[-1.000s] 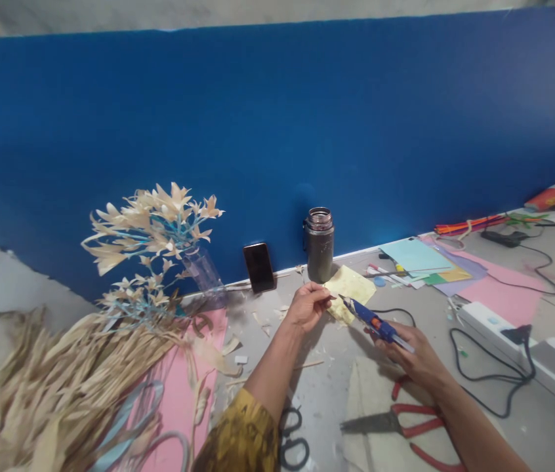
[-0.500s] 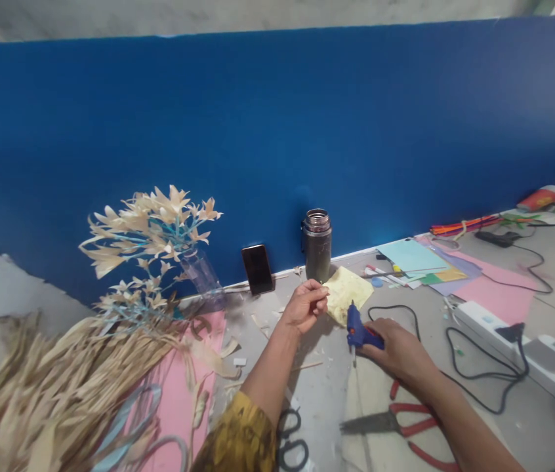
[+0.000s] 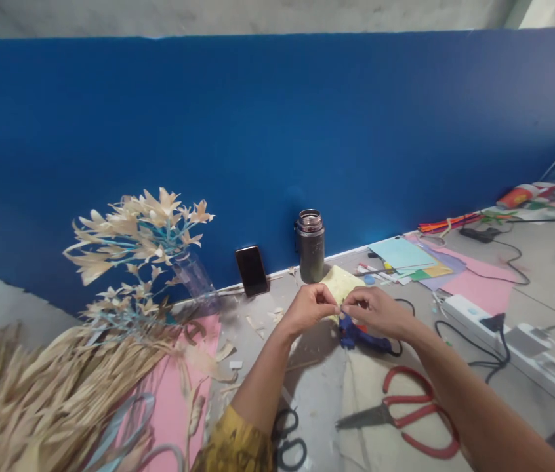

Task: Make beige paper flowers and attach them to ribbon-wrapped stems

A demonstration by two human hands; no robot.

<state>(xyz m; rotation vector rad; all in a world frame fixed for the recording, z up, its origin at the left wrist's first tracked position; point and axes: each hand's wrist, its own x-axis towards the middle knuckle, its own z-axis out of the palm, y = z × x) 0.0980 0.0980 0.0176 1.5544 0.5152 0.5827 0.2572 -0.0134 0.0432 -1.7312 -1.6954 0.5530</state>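
My left hand point(image 3: 311, 307) and my right hand point(image 3: 374, 310) meet fingertip to fingertip above the table, both pinched. Whatever sits between the fingertips is too small to make out. Just below them a blue glue gun point(image 3: 351, 334) lies on the table, partly covered by my right hand. Behind the hands is a pale yellow sheet point(image 3: 340, 283), marked with small spots. Closer to me, red-handled scissors point(image 3: 386, 414) rest on a pale sheet beneath my right forearm. Black-handled scissors point(image 3: 289, 440) lie beside my left sleeve.
Dried husks point(image 3: 61, 387) and pale flowers point(image 3: 149, 229) in a clear vase point(image 3: 193, 278) fill the left. A phone point(image 3: 252, 270) leans on the blue wall beside an open flask point(image 3: 311, 252). Rightward are coloured papers point(image 3: 403, 254) and a power strip point(image 3: 513, 347) with cables.
My right hand has let go of the glue gun, which now lies on the table. It has moved up and left to meet my left hand's fingertips. The view has shifted slightly.
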